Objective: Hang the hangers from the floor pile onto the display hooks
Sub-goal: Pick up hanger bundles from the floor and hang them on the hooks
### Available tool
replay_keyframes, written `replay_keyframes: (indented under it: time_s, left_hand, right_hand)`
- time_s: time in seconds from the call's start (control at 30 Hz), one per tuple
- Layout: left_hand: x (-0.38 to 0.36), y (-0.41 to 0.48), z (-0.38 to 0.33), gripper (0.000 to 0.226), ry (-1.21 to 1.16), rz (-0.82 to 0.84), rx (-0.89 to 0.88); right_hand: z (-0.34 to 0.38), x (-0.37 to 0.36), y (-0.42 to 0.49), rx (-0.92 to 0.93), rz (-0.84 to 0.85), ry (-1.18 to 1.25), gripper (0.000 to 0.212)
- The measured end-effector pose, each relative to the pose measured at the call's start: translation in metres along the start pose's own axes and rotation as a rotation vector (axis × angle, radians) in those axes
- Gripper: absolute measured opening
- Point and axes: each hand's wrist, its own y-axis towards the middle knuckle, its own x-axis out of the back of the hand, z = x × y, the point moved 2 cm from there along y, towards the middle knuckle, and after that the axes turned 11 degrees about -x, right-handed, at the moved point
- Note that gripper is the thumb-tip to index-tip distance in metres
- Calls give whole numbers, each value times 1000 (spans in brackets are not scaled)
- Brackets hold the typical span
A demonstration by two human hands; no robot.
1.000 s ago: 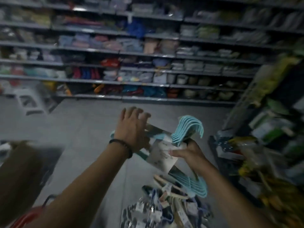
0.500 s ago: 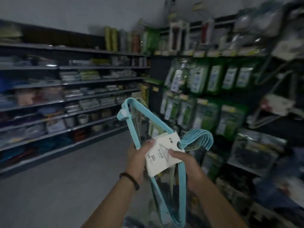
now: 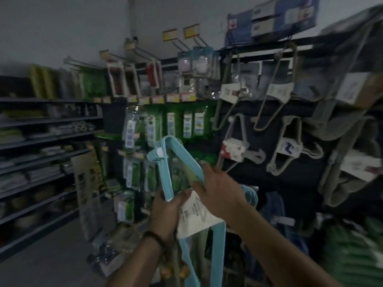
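Note:
A pack of light blue hangers (image 3: 165,160) with a white paper label (image 3: 194,219) is held up in front of the display wall. My left hand (image 3: 165,214) grips the pack at the label's left edge, a dark band on its wrist. My right hand (image 3: 219,191) holds the pack from the right, over the label's top, hiding the hooks' base; some blue hook ends (image 3: 249,190) show past it. Grey hanger packs (image 3: 275,94) hang on display hooks at the upper right. The floor pile is out of view.
Bare display hooks with yellow price tags (image 3: 180,36) stick out at the top. Green packaged goods (image 3: 192,123) hang straight ahead. Dark shelving (image 3: 41,146) lines the left side, with grey floor (image 3: 41,266) below it. Green goods (image 3: 352,245) fill the lower right.
The view has swung up and right from the floor pile to the display wall. The blue pack has risen with both hands, and my right hand has moved over its top.

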Motion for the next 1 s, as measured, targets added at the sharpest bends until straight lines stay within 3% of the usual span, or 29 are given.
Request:
replay_keyframes:
  time_s: [0.1,0.17,0.3,0.37,0.43,0.57,0.67,0.83,1.0]
  left_hand:
    - [-43,17,13,51,21,62,5]
    - [-65,28,13,57,18,127,28]
    - [-93,60,22,75,14,261,156]
    - [-101,89,31,85,246,299,33]
    - [-102,115,36,82,420,306,-79]
    - [-96,169,51,42,410,362,-103]
    - [-88,212,63,51,533,354,-199]
    - [-77,268,67,47,688,364,-507]
    - [-64,300,72,39,660,378,-691]
  right_hand:
    - [-40,6,29,-64,-30,-7,29]
    - [-65,10,46,-73,-72,-48,20]
    - [-102,11,77,-125,-130,-76,33]
    - [-112,19,86,-162,-179,11,26]
    - [-123,28,96,-163,-256,53,16]
    - [-134,36,114,-145,-411,-53,21]
    - [-140,36,135,-236,-443,-94,29]
    - [-153,19,179,-438,-455,-185,20]
    - [-160,-10,211,-460,-441,-233,36]
